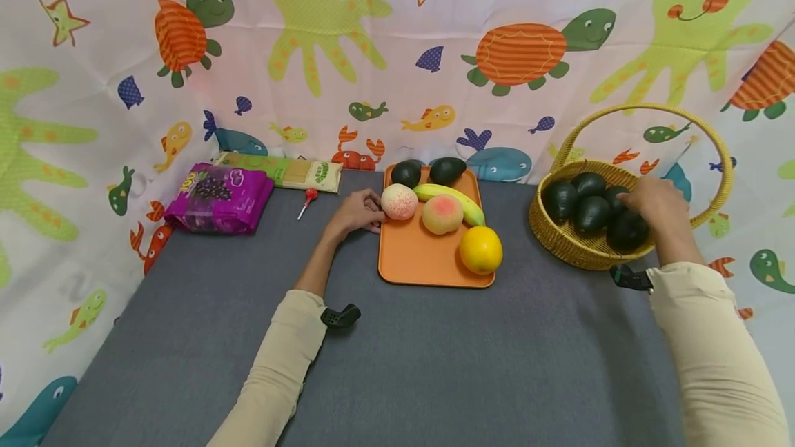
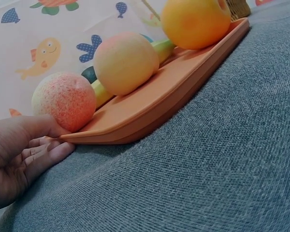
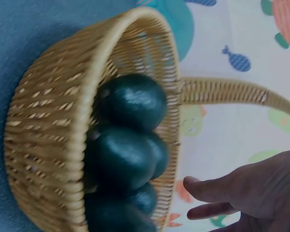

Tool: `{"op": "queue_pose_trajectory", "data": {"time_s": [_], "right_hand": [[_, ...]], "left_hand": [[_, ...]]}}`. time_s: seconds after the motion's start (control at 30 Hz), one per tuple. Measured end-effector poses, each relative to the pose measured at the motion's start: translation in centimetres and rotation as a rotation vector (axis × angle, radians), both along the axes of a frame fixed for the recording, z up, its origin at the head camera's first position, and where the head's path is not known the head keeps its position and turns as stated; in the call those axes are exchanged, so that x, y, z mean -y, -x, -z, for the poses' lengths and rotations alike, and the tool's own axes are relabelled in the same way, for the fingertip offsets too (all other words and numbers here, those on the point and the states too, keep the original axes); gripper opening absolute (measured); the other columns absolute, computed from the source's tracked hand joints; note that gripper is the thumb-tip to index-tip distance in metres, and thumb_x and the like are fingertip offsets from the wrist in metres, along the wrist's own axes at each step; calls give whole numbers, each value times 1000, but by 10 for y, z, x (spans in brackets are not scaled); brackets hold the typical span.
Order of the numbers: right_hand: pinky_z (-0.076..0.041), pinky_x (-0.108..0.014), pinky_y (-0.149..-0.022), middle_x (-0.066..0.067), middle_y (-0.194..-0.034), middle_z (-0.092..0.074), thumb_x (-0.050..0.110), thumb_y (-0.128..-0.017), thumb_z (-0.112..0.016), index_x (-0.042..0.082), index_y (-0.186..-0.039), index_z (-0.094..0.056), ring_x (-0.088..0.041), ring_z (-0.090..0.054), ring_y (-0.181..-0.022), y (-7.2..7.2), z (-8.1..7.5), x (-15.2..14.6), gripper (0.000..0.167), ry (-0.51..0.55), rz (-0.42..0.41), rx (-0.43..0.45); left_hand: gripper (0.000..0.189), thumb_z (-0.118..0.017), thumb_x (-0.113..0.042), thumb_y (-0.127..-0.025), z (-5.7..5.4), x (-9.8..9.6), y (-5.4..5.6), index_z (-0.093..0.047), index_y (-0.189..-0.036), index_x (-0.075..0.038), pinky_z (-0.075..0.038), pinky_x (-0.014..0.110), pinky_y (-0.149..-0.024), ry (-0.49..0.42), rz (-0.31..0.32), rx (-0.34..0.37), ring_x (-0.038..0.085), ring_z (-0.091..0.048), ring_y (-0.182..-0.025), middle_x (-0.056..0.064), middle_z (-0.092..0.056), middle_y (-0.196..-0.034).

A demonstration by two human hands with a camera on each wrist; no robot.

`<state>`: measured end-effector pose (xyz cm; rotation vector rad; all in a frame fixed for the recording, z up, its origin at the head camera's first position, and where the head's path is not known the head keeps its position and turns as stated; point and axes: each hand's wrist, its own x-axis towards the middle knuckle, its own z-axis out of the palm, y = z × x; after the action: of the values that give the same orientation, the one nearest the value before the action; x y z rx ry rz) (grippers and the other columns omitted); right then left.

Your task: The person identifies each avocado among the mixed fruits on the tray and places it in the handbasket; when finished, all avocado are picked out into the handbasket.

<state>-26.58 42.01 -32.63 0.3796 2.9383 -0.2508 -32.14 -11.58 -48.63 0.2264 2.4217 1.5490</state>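
Note:
My left hand (image 1: 359,212) grips the left edge of an orange tray (image 1: 422,261), thumb on its rim and fingers beneath in the left wrist view. Right beside the thumb sits a speckled peach (image 2: 65,101). The tray also bears a second peach (image 1: 443,214), a banana (image 1: 462,204), an orange (image 1: 481,250) and two dark avocados (image 1: 447,171) at its far end. Over the right side of a wicker basket (image 1: 559,243) reaches my right hand (image 1: 658,209). Its fingers are spread in the right wrist view, close to several dark avocados (image 3: 121,157) inside.
At the back left lie a purple grape-pictured bag (image 1: 220,199), a long flat packet (image 1: 310,174) and a red lollipop (image 1: 310,195) on the grey tabletop (image 1: 435,364). The basket's tall handle (image 1: 723,157) arches up near my right hand. A sea-animal curtain (image 1: 397,47) stands behind.

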Motion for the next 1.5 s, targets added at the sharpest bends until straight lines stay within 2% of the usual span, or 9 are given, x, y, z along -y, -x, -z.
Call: {"op": "queue_pose_trajectory", "data": {"time_s": [0.17, 0.3, 0.53, 0.8, 0.9, 1.1, 1.27, 1.37, 1.5], "right_hand": [[-49, -72, -86, -51, -124, -48, 40, -102, -53, -22, -125, -48, -69, -49, -113, 3, -14, 16, 66, 10, -2, 12], [-49, -72, -80, -46, -116, -55, 42, -103, -54, -18, -118, -54, -64, -55, -106, 2, -26, 33, 62, 32, -20, -17], [-47, -46, -62, -25, -87, -60, 34, -102, -58, -13, -108, -59, -37, -57, -74, 13, -49, 76, 47, 44, -187, -92], [-56, -35, -65, -37, -134, -55, 38, -105, -58, -12, -141, -49, -39, -68, -85, 39, -69, 140, 62, 142, -314, 10], [-61, -33, -69, -35, -136, -53, 38, -104, -59, -9, -141, -49, -42, -70, -91, 49, -71, 165, 61, 175, -347, 26], [-65, -33, -71, -32, -130, -58, 32, -104, -60, -8, -138, -52, -39, -68, -99, 73, -65, 206, 53, 235, -410, 52], [-66, -40, -86, -28, -134, -58, 30, -106, -59, -6, -140, -53, -42, -68, -112, 97, -44, 231, 50, 281, -398, 99], [-64, -42, -92, -24, -133, -59, 30, -106, -57, -6, -141, -54, -39, -69, -112, 108, -31, 242, 49, 304, -375, 121], [-63, -43, -94, -17, -117, -60, 29, -106, -59, -5, -136, -60, -36, -73, -104, 123, -17, 252, 45, 312, -341, 126]], "left_hand": [[38, -76, -16, -90, 1, 0, 0, -63, -122, 0, -60, 22, -64, -11, 0, 7, 8, -67, -62, 13, -69, -98], [38, -75, -15, -90, 2, 0, -1, -62, -122, 0, -61, 24, -63, -26, 6, 18, 9, -68, -62, 13, -69, -97], [38, -75, -17, -89, 3, 2, 0, -64, -121, -1, -60, 22, -69, 1, 11, -32, 9, -68, -67, 14, -71, -100], [37, -74, -15, -90, 3, 1, -2, -62, -122, -1, -61, 24, -63, -30, 15, 8, 8, -69, -61, 14, -69, -99], [37, -74, -16, -90, 4, 1, -1, -63, -122, -1, -61, 24, -65, -29, 13, 7, 9, -68, -62, 14, -69, -99], [37, -75, -18, -90, 5, 1, 1, -64, -121, -1, -60, 22, -67, 2, 8, -27, 9, -68, -65, 14, -70, -99], [38, -76, -20, -90, 6, 0, 0, -64, -122, -3, -61, 28, -78, 38, 1, -30, 13, -69, -74, 14, -71, -102], [38, -76, -21, -90, 6, 0, 0, -65, -122, -4, -59, 32, -85, 53, -6, -37, 16, -69, -79, 14, -72, -102], [38, -76, -21, -90, 5, 1, 1, -65, -122, -3, -59, 25, -78, 44, -2, -37, 13, -69, -75, 13, -71, -101]]}}
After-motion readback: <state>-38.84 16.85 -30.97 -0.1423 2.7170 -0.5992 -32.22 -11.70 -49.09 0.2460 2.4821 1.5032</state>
